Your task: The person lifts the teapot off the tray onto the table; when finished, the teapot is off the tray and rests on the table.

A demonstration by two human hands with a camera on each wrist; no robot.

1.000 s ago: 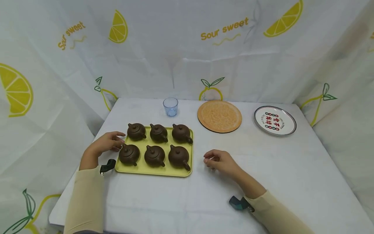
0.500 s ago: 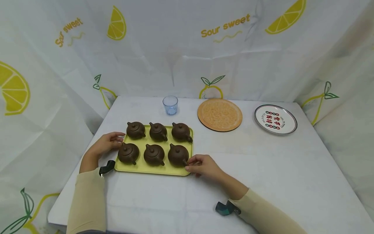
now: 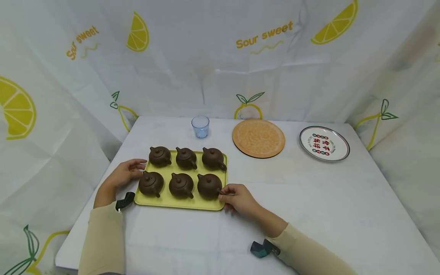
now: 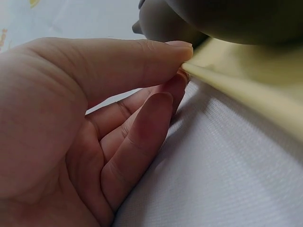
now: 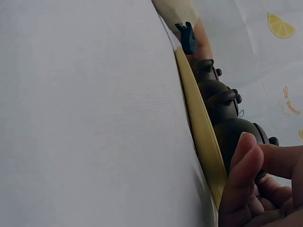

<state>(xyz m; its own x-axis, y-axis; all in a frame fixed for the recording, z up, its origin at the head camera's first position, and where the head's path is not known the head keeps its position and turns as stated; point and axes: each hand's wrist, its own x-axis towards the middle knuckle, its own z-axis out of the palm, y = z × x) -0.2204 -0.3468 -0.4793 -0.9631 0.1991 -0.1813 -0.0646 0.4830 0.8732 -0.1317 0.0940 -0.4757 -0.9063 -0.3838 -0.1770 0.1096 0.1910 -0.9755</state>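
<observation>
Several dark brown teapots, in two rows, stand on a yellow tray (image 3: 192,204). With thumb above and fingers below, my left hand (image 3: 124,173) pinches the tray's left rim, seen closely in the left wrist view. At the tray's front right corner, my right hand (image 3: 242,199) pinches the handle of the front right teapot (image 3: 209,186) between thumb and forefinger. That teapot sits on the tray, and its handle is mostly hidden by the fingers. Its neighbours are the front middle teapot (image 3: 180,186) and the back right teapot (image 3: 212,158).
Behind the tray stands a clear blue glass (image 3: 201,128). A round orange-brown mat (image 3: 258,137) lies to its right, and a white plate (image 3: 324,143) with red lettering is farther right. Printed curtains (image 3: 203,53) enclose the white table (image 3: 309,214).
My right hand has moved left from the bare table to the front right teapot and taken its handle. That teapot has turned slightly. My left hand has closed in on the tray's rim.
</observation>
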